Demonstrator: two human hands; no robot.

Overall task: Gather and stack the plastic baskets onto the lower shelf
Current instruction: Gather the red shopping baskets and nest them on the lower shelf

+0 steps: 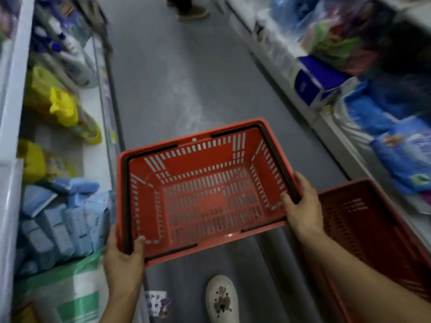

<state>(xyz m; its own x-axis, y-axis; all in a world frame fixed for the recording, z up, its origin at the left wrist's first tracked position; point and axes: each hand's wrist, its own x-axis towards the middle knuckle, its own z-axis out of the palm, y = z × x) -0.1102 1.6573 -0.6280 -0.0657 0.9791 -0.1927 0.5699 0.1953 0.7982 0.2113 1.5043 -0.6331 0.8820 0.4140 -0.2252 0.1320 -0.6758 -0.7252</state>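
the empty red slotted plastic basket point(205, 190) hangs over the aisle floor, left hand point(123, 262) and right hand point(303, 206) each closed on a rim corner. it looks light, stiff and a bit slick; rim grips suit it. a second darker red basket point(363, 227) sits lower right.

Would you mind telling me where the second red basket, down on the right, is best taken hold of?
Probably by its top rim, coming from above. The second basket sits open side up, low on the right, beside the right hand, so its near rim is exposed. Both hands are full with the first basket.
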